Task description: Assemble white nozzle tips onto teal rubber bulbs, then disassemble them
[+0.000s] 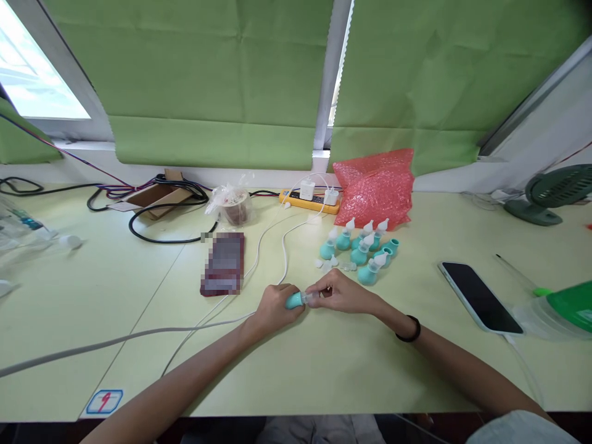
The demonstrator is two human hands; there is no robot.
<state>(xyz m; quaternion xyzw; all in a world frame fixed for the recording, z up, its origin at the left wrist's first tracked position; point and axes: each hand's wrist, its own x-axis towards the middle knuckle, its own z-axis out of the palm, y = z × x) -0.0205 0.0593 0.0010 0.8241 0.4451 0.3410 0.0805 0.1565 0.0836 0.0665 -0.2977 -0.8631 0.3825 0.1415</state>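
Observation:
My left hand (277, 305) is closed around a teal bulb (294, 301), which looks like the squeeze bulb of a nasal aspirator and lies tilted on its side. At its open end, my right hand (340, 292) pinches a clear plastic nozzle piece (309, 298). The clear piece meets the bulb's neck; how firmly they join I cannot tell. Just beyond my right hand stand several teal bulbs with white tips (359, 251), along with teal bulbs without tips (391, 246). Small loose clear and white parts (327, 264) lie beside them.
Behind the bulbs lies a red bubble-wrap bag (374, 188), near a yellow power strip (296, 198). White cables (283, 246) cross the table to my left. A dark red phone (223, 264) lies left, another phone (481, 297) right. A green-lidded container (571, 308) and a fan (555, 191) stand right.

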